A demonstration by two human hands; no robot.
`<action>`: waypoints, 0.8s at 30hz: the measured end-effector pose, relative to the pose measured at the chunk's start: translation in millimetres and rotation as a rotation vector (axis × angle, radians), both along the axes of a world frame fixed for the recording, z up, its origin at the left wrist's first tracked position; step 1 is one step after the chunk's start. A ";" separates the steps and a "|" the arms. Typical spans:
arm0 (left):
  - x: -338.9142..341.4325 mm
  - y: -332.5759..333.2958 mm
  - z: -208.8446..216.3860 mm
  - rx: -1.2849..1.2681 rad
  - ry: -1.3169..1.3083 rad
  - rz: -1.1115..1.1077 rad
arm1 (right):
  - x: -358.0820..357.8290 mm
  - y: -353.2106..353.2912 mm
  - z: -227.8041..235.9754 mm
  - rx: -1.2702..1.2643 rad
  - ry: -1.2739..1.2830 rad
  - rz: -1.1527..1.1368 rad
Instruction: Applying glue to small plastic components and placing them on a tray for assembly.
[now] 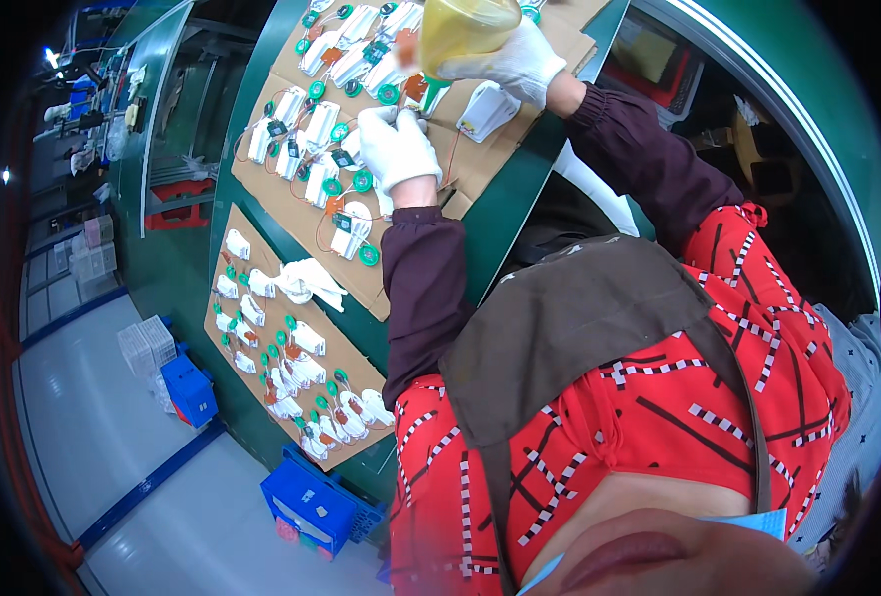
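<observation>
In the head view, the person leans over a green surface [505, 214] that runs away toward the top of the picture. Two cardboard sheets lie on it. The far sheet [480, 164] carries rows of small white parts [323, 124] with green discs [363, 181] and thin red wires. The near sheet [227, 343] holds more of the same parts, plus a crumpled white cloth [306, 280] near its middle.

Both hands wear white gloves, and dark maroon sleeves cover the forearms. The left hand [396, 149] rests on the far sheet, its grip closed around one small white part among the rows; the fingertips press down near a disc and an orange piece [415, 87]. The right hand [515, 62] is raised just above the far sheet, its grip clamped on a yellow translucent bottle [465, 28] that is tilted, with its lower end pointing down toward the spot beside the left hand. A white boxy part [487, 109] lies on the cardboard just under the right hand, apart from the rows.

On the floor to the left of the surface stand a blue crate [316, 507], a smaller blue box [190, 389] and a stack of white trays [147, 345]. The person wears a red patterned top under a brown apron.
</observation>
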State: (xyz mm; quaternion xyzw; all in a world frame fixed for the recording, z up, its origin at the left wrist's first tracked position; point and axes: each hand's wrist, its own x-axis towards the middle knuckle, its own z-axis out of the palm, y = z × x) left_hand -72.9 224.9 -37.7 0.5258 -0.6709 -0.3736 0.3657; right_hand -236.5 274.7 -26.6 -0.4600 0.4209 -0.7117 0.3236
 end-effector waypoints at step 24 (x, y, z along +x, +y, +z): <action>10.0 -3.1 30.8 -0.695 -0.679 -0.121 | -28.9 -73.0 39.9 0.007 -1.128 0.249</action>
